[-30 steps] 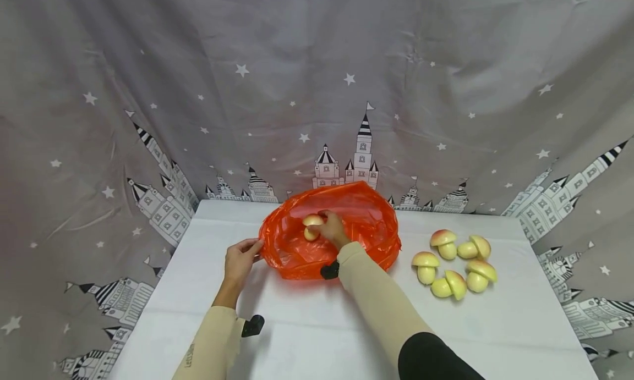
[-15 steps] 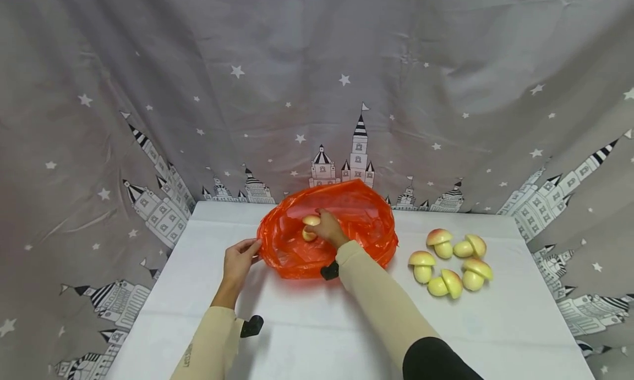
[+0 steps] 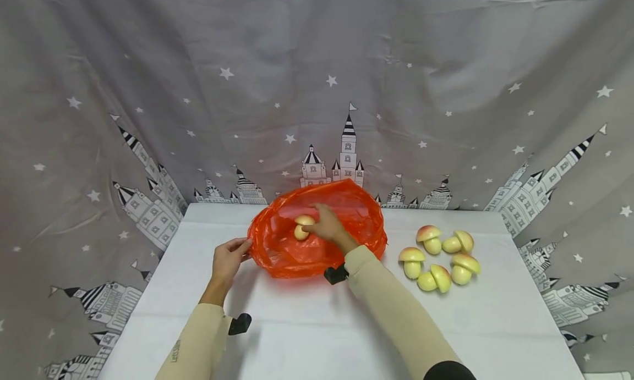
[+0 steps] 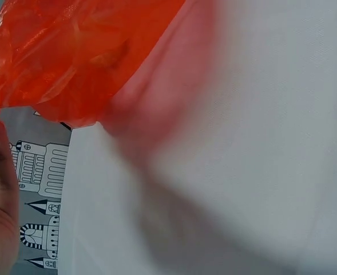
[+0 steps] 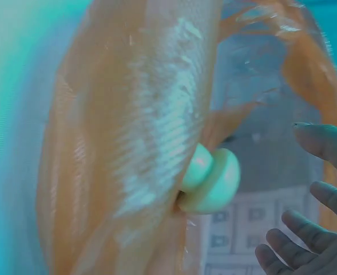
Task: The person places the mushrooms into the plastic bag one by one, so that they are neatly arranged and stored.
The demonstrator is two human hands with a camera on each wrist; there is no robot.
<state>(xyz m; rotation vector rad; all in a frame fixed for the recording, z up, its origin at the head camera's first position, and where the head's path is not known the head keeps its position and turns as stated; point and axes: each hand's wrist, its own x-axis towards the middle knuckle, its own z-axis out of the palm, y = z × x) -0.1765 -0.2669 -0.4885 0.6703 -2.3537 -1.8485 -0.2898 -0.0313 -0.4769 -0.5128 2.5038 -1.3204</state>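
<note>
Left hand [image 3: 228, 263]: pinches the left rim of a translucent orange-red plastic bag [image 3: 309, 269].
Bag mouth: gaping, near the desk [image 3: 317, 336]'s back edge.
Bagged mushroom [image 3: 303, 221]: toy-like, pale yellow stem, rounded cap; inside, ungripped.
Right hand [image 3: 328, 226]: fingers spread; apparently the letting-go step, next calling for a lift clear of the rim.
Loose mushrooms [image 3: 411, 254]: five, glossy yellow, red-blushed caps, clustered on the desk.

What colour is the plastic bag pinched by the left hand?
The bag is bright orange-red and partly see-through; the head view shows it best.
</note>
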